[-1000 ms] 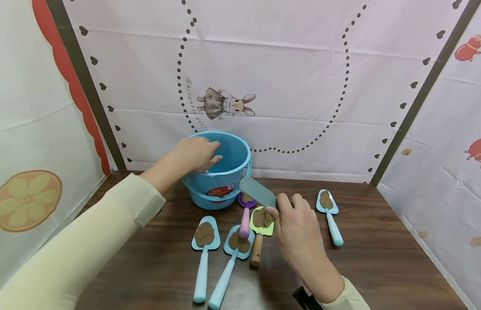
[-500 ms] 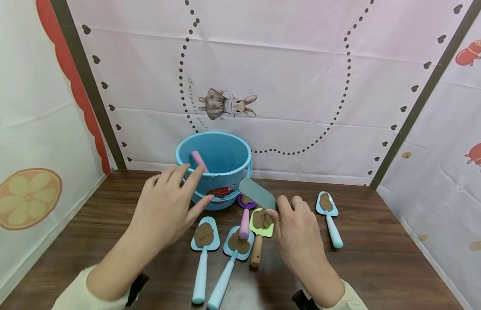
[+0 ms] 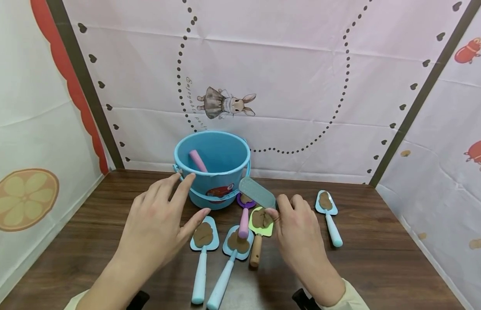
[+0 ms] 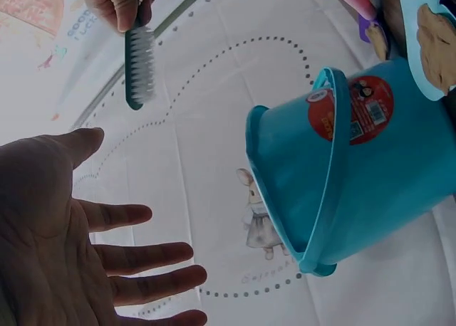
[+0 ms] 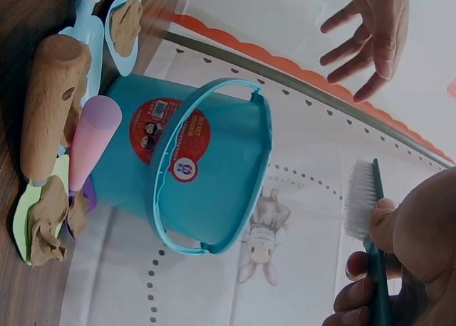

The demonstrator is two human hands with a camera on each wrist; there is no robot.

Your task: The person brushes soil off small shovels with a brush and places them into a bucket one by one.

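Right hand (image 3: 300,241) grips dark-green, white-bristled plastic brush (image 3: 257,192) near lime-green, wooden-handled shovel (image 3: 265,231); left hand (image 3: 156,215) empty, fingers spread, near round blue plastic bucket (image 3: 203,185). I worry: swung low, bristles (image 5: 361,201) could foul on shovel's brown lump (image 3: 261,218).

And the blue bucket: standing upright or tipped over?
Upright: in the head view the blue bucket stands on the table, its open rim facing up and a pink handle showing inside.

Bucket (image 3: 203,183) is smooth plastic; brush (image 5: 362,206) before it, rough-bristled; tabletop (image 3: 380,245) beneath it, wood-grained; cloth (image 3: 294,86) behind it, matt, creased.
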